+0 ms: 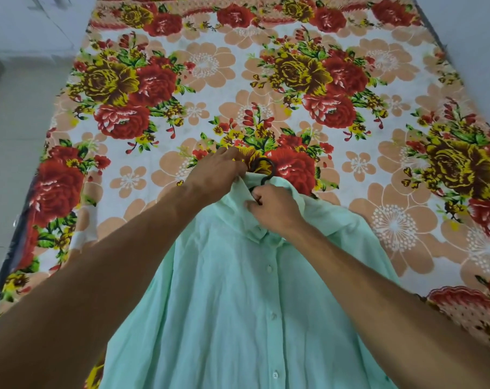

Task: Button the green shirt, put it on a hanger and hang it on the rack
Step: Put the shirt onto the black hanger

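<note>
The pale green shirt (232, 299) lies front up on the bed, its placket buttoned down the middle. A dark hanger hook (263, 171) sticks out of the collar; the hanger's body is hidden inside the shirt. My left hand (215, 172) pinches the collar's left edge beside the hook. My right hand (274, 209) grips the collar front just below the hook, fingers curled into the fabric near the top button.
A floral bedsheet (266, 80) in red, yellow and peach covers the bed. The bed's left edge (30, 192) borders a pale floor; a white wall runs along the right. No rack is in view.
</note>
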